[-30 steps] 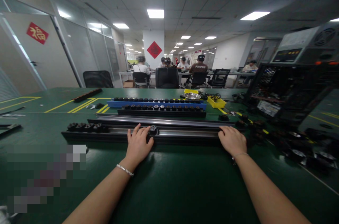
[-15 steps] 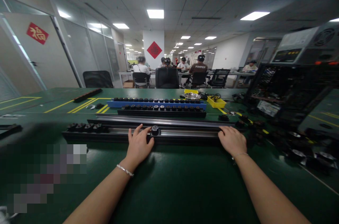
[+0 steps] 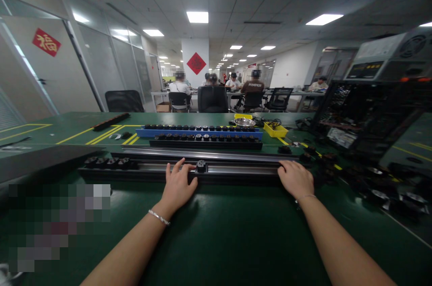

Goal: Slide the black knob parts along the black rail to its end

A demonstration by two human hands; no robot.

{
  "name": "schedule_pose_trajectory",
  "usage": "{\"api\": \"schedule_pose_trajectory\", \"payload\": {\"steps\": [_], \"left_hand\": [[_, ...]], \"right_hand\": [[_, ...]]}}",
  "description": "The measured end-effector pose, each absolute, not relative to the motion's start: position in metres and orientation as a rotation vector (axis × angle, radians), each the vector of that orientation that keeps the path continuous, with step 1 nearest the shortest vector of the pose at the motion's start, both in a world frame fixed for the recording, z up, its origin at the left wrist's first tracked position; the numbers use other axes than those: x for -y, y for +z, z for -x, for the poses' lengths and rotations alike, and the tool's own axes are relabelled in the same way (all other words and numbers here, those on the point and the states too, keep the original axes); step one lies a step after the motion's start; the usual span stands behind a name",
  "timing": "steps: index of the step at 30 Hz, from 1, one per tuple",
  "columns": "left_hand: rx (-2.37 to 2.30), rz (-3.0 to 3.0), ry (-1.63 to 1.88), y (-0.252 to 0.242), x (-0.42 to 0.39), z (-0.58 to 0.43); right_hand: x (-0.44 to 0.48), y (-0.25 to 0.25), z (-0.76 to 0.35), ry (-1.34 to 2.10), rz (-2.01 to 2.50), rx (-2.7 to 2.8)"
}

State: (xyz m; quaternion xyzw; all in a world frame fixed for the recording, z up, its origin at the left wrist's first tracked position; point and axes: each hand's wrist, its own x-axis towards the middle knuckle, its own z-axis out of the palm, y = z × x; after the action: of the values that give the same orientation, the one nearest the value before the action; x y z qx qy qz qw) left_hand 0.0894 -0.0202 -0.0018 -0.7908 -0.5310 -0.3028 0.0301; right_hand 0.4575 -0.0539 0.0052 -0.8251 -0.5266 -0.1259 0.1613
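Note:
A long black rail (image 3: 243, 177) with a shiny metal channel lies crosswise in front of me. A small black round part (image 3: 201, 166) sits in the channel near its middle. My left hand (image 3: 178, 183) has its fingers spread, the index fingertip touching or very near the left side of that part. My right hand (image 3: 296, 179) is curled over the rail's right section, its fingertips hidden behind the edge. Several similar black parts (image 3: 107, 162) stand in a row at the rail's left end.
Behind lie another metal-topped rail (image 3: 216, 155), a black strip (image 3: 205, 144) and a blue strip (image 3: 199, 134) lined with small parts. A yellow tray (image 3: 276, 130), a metal bowl (image 3: 245, 122) and an opened computer case (image 3: 364, 115) stand right. A dark flat shape (image 3: 37, 162) is at left.
The round part has slid a little to the right along the channel, with my left hand following slightly. My right hand has stayed in place. A dark flat shape has come in at left.

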Motion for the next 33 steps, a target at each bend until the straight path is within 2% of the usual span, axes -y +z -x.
{"api": "schedule_pose_trajectory", "payload": {"steps": [33], "left_hand": [[1.424, 2.729, -0.720, 0.0013, 0.0250, -0.0920]], "right_hand": [[0.0529, 0.0028, -0.4580, -0.416, 2.327, 1.518]]}}
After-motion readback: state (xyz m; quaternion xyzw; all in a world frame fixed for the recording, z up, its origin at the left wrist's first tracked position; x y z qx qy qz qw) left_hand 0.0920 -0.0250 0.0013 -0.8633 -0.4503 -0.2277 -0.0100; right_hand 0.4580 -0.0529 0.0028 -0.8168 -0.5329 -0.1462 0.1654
